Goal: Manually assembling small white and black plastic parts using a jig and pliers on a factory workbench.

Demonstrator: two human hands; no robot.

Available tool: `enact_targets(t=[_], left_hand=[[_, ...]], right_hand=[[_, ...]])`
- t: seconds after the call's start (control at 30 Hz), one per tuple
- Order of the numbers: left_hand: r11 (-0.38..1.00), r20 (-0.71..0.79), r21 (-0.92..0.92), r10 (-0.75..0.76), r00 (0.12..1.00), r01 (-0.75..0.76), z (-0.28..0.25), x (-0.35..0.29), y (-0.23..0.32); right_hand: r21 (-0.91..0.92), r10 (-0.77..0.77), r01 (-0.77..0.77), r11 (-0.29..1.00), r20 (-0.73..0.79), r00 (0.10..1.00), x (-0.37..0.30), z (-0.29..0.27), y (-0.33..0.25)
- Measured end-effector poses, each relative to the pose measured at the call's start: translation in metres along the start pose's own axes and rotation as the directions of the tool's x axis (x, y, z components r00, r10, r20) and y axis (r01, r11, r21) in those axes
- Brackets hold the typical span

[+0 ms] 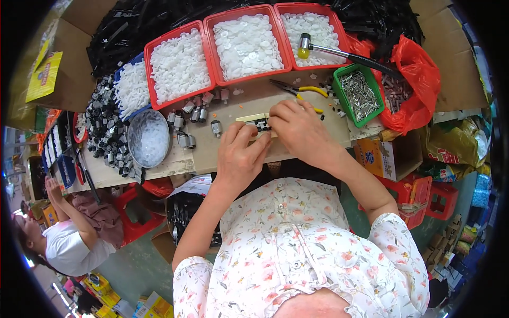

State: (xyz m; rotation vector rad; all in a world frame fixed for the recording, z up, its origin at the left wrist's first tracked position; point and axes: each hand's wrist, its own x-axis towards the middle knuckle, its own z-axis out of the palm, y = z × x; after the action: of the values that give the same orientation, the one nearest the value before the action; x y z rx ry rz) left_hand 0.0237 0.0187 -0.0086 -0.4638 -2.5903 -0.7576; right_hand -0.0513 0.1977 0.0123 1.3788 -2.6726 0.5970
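My left hand [239, 151] pinches the near left side of a small black assembly [261, 125] with pale and metallic bits, its fingertips closed on it. From the right, my right hand [302, 129] presses its bent fingers onto the assembly's other end and hides that part. A cream-coloured bar [251, 117] lies along the far side of the assembly; I cannot tell whether they are joined. Just left of my left hand stands a small silver motor [216, 128]. Yellow-handled pliers [313, 90] lie beyond my right hand.
Red trays [254, 78] of white plastic parts line the back, with a hammer [339, 52] across the right one. A green tray [371, 117] holds metal pins. A metal bowl [131, 139] and piled motors [108, 127] stand left. Another person [79, 233] sits far left.
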Motion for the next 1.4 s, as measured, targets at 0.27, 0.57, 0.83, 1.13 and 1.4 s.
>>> enact_targets(t=[0.27, 0.57, 0.83, 1.13, 1.4], left_hand=[[0.991, -0.019, -0.135, -0.027, 0.999, 0.024, -0.015, 0.024, -0.004], [0.97, -0.051, -0.197, 0.136, 0.989, -0.144, 0.01, 0.128, -0.005], [0.966, 0.059, -0.073, 0.254, 0.965, -0.25, 0.074, 0.194, -0.021], [0.902, 0.19, 0.001, 0.425, 0.885, -0.433, 0.102, 0.22, -0.019], [0.896, 0.268, 0.024, 0.422, 0.866, -0.444, 0.1, 0.221, -0.018]], right_hand=[[0.079, 0.314, -0.307, 0.948, -0.361, 0.878, -0.038, -0.048, 0.066], [-0.099, 0.486, -0.541, 0.835, -0.327, 0.81, -0.071, -0.052, 0.11], [-0.096, 0.488, -0.543, 0.834, -0.33, 0.808, -0.065, -0.053, 0.116], [-0.076, 0.469, -0.52, 0.851, -0.335, 0.817, -0.071, -0.055, 0.122], [0.005, 0.476, -0.514, 0.858, -0.384, 0.791, -0.075, -0.054, 0.123]])
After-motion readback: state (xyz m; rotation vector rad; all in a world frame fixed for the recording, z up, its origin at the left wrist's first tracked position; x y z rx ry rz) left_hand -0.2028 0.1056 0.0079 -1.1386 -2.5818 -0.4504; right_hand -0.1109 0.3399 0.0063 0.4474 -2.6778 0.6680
